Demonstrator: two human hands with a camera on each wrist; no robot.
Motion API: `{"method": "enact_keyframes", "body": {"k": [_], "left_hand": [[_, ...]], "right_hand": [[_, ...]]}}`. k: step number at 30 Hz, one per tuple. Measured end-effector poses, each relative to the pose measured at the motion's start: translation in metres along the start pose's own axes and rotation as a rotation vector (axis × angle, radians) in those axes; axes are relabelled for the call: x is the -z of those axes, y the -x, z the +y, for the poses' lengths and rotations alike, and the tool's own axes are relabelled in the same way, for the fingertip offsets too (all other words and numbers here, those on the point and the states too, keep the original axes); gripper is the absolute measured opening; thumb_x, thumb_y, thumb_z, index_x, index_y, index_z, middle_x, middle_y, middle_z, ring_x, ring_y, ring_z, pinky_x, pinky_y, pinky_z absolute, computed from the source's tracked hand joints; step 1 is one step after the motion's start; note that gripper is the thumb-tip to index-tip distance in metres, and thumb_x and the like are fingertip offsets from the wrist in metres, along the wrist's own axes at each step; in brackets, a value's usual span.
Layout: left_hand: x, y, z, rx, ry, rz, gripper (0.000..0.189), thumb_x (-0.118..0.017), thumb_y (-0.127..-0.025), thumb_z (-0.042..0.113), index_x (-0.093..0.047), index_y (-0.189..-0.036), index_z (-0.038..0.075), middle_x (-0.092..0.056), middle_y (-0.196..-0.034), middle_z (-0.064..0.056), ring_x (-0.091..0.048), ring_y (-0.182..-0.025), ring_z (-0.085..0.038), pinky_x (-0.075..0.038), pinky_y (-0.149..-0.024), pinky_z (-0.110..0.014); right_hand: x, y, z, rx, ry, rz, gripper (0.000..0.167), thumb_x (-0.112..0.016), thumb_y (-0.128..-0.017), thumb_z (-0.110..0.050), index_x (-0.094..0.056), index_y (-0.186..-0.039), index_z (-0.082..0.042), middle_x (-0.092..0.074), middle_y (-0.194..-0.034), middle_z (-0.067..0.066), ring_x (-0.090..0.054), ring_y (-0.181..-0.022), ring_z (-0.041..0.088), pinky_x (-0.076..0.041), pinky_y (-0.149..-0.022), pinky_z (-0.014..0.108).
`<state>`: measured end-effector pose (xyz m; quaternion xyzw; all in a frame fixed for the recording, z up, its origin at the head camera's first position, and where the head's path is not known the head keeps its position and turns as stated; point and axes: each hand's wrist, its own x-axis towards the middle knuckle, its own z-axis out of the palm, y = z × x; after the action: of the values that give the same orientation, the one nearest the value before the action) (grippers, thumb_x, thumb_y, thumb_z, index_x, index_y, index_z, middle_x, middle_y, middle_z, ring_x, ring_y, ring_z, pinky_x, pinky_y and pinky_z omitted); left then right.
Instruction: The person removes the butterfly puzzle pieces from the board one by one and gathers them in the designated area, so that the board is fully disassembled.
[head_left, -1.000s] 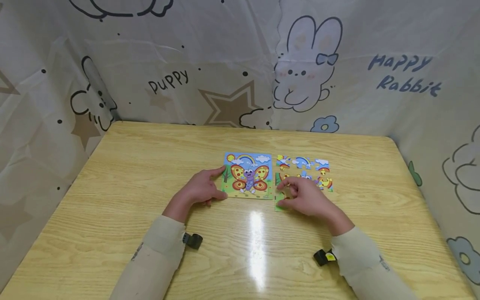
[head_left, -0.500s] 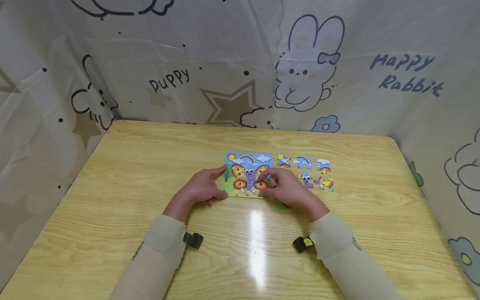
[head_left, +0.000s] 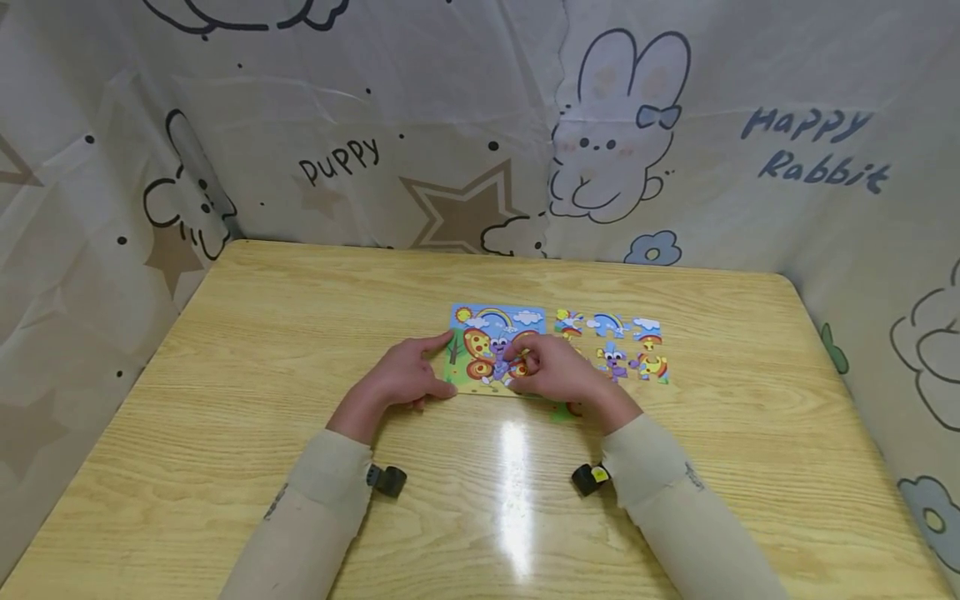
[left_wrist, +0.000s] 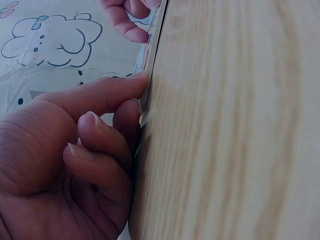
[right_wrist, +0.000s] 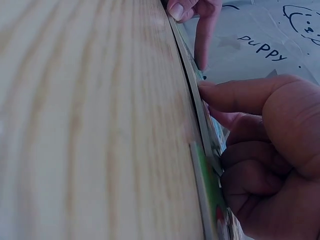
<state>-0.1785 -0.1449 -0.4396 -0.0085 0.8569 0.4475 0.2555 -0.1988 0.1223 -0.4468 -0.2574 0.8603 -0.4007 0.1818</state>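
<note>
A butterfly jigsaw board [head_left: 468, 321] lies flat on the table. My left hand [head_left: 401, 372] grips its left side, thumb at the near corner and index finger farther up the edge. Over the lower right part of the picture is my right hand [head_left: 555, 367], thumb and index finger bent toward each other with a gap between their tips. The right wrist view has the right thumb [right_wrist: 220, 95] right at the board's near edge, other fingers curled behind. I cannot tell whether these fingers pinch a puzzle piece. Part of a green puzzle piece [head_left: 564, 412] shows below the right hand.
Right of the board, several loose puzzle pieces lie in rows, among them a rainbow piece [head_left: 607, 323], a purple butterfly-face piece [head_left: 613, 360] and a yellow wing piece [head_left: 652, 367]. The wooden table [head_left: 300, 292] meets a printed cloth backdrop [head_left: 420, 100] at its far edge.
My right hand has moved left from the loose pieces onto the board, uncovering the butterfly-face piece. My left hand has stayed in place at the board's left edge.
</note>
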Motion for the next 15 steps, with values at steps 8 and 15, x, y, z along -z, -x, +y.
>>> {"method": "enact_keyframes", "body": {"k": [8,15], "left_hand": [[0.0,0.0007,-0.0008,-0.01,0.003,0.002,0.089,-0.086,-0.081,0.016,-0.039,-0.155,0.031,-0.045,-0.055,-0.003,-0.047,-0.041,-0.018,-0.036,-0.041,-0.028],[0.0005,0.0015,-0.0002,-0.021,0.007,-0.009,0.089,-0.085,-0.081,0.016,-0.038,-0.156,0.03,-0.046,-0.055,-0.004,-0.048,-0.041,-0.018,-0.037,-0.041,-0.029]], "right_hand": [[-0.0016,-0.0036,0.0008,-0.046,-0.005,-0.002,0.027,-0.08,-0.086,-0.009,-0.066,-0.109,-0.008,-0.041,-0.062,-0.003,-0.036,-0.055,0.013,-0.041,-0.073,0.037],[-0.0038,-0.0024,-0.0047,-0.128,-0.113,0.025,0.029,-0.079,-0.085,-0.003,-0.063,-0.109,-0.008,-0.04,-0.064,0.0,-0.035,-0.055,0.015,-0.039,-0.066,0.035]]}}
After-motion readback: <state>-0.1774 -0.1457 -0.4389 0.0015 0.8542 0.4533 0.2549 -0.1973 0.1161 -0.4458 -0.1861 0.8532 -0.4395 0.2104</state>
